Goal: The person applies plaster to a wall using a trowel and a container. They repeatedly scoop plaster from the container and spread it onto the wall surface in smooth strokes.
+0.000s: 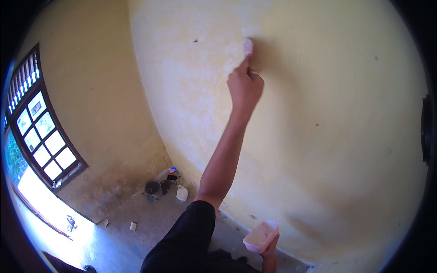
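My left hand point(246, 88) is raised high against the yellow wall point(318, 168), its fingers closed around a small pale pink tool point(247, 47). The far end of this tool meets the wall; it is too small and blurred to tell its exact kind. Whitish, patchy coating point(191, 86) covers the wall to the left of it, while plain yellow shows to the right. Low on the right, my right hand point(270, 249) grips a see-through plastic tub point(260, 237) by its side. Inside the tub is a pale pinkish substance.
A second wall point(100, 91) meets this one at a corner on the left, with a dark-framed window point(48, 132) and a bright opening below. In the corner stand a dark bucket point(154, 187) and a white bag point(182, 193). Small scraps point(133, 226) lie on the grey floor.
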Action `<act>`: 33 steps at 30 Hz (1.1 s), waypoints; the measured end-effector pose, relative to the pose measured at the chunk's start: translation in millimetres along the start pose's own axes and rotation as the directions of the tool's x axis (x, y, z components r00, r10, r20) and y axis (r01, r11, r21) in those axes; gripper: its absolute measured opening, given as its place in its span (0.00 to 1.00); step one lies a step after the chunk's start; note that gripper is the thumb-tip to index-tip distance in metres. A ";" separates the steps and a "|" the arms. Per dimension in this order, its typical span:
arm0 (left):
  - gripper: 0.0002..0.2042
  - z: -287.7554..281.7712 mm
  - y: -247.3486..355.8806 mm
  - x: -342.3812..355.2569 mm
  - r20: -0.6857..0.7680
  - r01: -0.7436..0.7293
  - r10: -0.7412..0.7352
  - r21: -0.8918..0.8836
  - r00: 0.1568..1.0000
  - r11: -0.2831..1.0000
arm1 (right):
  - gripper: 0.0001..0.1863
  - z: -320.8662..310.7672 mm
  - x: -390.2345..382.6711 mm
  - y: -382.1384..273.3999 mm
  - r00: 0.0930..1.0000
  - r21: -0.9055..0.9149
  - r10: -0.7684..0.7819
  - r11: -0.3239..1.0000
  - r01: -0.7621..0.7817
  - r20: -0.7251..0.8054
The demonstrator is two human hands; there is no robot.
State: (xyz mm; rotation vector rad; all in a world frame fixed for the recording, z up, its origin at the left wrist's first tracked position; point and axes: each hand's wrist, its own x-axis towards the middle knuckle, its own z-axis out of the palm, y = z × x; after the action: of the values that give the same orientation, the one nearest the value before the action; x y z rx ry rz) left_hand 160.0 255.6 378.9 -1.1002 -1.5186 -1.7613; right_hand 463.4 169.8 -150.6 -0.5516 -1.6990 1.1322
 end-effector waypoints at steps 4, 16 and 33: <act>0.21 -13.9 8.8 -42.4 0.228 -0.080 0.074 0.018 0.971 0.997 | 0.37 -1.6 -4.1 16.6 0.992 0.112 0.121 0.987 -0.117 -0.026; 0.39 -0.5 -161.2 -94.0 0.075 -0.065 0.040 0.368 0.996 0.927 | 0.36 7.8 12.7 6.3 0.976 0.285 0.208 0.933 -0.220 0.070; 0.13 -37.8 -148.8 -38.0 -0.055 0.285 -0.280 0.231 0.958 0.930 | 0.32 17.3 38.9 -11.4 0.744 0.844 0.638 0.275 -0.460 0.198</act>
State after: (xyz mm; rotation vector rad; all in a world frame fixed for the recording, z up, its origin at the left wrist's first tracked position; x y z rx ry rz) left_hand 46.8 244.9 269.0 -0.7719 -1.8947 -1.7081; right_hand 433.3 187.2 -123.6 -0.5616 -0.5115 2.1832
